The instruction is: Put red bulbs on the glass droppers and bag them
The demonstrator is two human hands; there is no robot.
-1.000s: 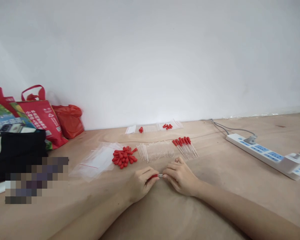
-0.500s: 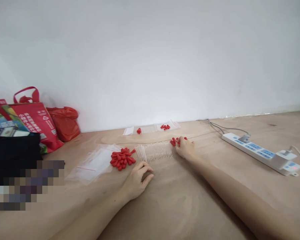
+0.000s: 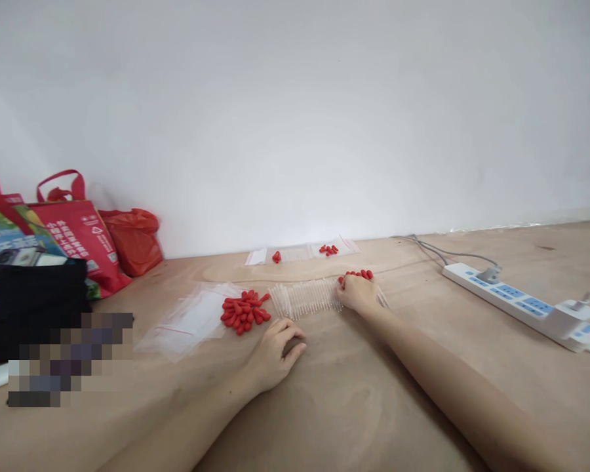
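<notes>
Two bare hands show in the head view. Just right of centre, the right hand (image 3: pixel 358 292) is at the row of red-bulbed droppers (image 3: pixel 369 275), its fingers curled down and partly hidden, so whether they pinch one cannot be told. Near the lower centre, the left hand (image 3: pixel 274 349) rests on the table (image 3: pixel 334 406), thumb apart from loosely bent fingers, with nothing visible in its grasp. Thin clear tubes (image 3: pixel 315 296) lie side by side between the loose red bulbs (image 3: pixel 240 313) and that row. Good handling here probably means light fingertips, keeping each dropper parallel to its neighbours, and lifting the wrist before withdrawing, since a low, sideways drag could roll the closest tubes out of line.
</notes>
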